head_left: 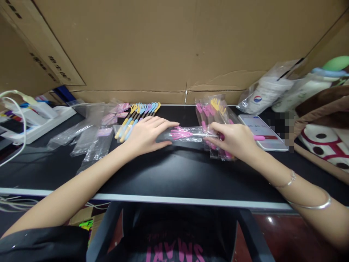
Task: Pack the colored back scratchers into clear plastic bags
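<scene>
A pink hand-shaped back scratcher lies crosswise in front of me inside a clear plastic bag. My right hand is closed around its shaft, and the pink handle end sticks out to the right. My left hand is at the scratcher's head end, fingers stretched and thumb apart, with the bag's end between them; whether it presses on the bag is unclear. Under and behind my right hand are several bagged back scratchers, pink and yellow. Unbagged back scratchers lie in a row beyond my left hand.
Empty clear bags with pink labels are spread at the left. Further left is a white power strip with cables. To the right are a phone, a bagged cup and a bottle. A cardboard wall closes the back.
</scene>
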Available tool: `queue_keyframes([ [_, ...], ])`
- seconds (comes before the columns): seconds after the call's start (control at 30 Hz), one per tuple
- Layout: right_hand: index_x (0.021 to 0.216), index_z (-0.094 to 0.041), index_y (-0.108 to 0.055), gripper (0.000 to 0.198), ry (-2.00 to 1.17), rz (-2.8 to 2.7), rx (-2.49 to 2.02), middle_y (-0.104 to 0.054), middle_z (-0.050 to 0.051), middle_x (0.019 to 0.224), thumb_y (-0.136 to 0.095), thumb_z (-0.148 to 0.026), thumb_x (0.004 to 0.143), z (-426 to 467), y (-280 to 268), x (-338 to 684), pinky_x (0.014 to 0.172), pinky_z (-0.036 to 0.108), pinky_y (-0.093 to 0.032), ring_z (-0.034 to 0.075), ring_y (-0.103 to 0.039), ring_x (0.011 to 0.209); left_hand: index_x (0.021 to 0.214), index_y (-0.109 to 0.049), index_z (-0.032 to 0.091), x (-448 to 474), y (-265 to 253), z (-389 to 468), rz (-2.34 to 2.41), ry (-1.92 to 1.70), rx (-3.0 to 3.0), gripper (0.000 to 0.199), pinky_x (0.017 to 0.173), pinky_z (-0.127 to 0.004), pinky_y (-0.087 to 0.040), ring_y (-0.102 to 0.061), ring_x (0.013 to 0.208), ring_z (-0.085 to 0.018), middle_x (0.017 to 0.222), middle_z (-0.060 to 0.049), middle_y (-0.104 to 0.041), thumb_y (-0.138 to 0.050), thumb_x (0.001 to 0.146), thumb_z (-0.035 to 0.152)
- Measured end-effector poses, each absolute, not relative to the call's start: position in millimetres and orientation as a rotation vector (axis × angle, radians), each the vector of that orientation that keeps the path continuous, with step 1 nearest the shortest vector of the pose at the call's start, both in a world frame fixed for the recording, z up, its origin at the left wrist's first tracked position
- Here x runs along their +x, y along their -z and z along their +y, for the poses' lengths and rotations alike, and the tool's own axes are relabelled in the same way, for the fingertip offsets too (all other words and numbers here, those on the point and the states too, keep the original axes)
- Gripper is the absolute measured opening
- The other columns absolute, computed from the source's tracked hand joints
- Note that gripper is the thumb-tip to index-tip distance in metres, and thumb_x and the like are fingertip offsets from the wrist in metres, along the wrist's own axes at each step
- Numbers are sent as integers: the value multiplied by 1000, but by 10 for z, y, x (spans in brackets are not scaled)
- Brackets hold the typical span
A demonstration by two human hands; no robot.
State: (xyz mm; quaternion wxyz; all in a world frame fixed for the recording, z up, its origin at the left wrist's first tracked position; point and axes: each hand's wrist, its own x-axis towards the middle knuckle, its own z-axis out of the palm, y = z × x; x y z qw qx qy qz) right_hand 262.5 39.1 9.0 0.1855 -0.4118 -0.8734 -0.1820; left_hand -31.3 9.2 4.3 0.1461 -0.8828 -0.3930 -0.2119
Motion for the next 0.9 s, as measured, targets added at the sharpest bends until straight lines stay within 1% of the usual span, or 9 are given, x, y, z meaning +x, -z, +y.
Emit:
queue_keyframes([
  [0.23, 82, -24, -60, 29, 485, -2447, -1151, -62, -1, 55, -49, -49, 92, 367, -94, 2592, 46, 24, -25, 15, -57, 50, 129, -53, 21, -292, -9, 104, -1111, 605, -2577, 44, 95, -36, -41, -60, 110, -24, 122, -7, -65, -59, 89, 38],
  [0.43, 79, -23, -58, 34, 518, -2450, -1154, -60, -1, 53, -46, -51, 93, 353, -88, 2584, 46, 25, -24, 16, -56, 50, 129, -52, 20, -295, 31, 122, -1095, 625, -2582, 41, 88, -33, -43, -61, 106, -22, 120, -7, -65, -56, 92, 36],
  [0.6, 81, -23, -59, 28, 536, -2447, -1144, -65, 0, 58, -51, -47, 92, 345, -87, 2578, 46, 25, -25, 17, -61, 54, 129, -51, 20, -289, 44, 118, -1080, 645, -2608, 42, 86, -31, -43, -62, 104, -21, 118, -6, -66, -58, 91, 37],
  [0.77, 88, -24, -61, 16, 435, -2468, -1140, -72, 1, 69, -56, -39, 90, 326, -71, 2569, 49, 25, -29, 18, -65, 61, 129, -52, 21, -259, 57, 100, -1089, 659, -2649, 42, 85, -31, -43, -64, 101, -21, 116, -7, -67, -58, 92, 41],
  [0.9, 90, -25, -62, 16, 398, -2493, -1129, -73, 0, 72, -55, -39, 90, 325, -73, 2572, 49, 25, -30, 18, -65, 62, 129, -52, 22, -254, 60, 95, -1076, 684, -2671, 45, 83, -30, -43, -64, 99, -20, 114, -7, -68, -58, 91, 46],
])
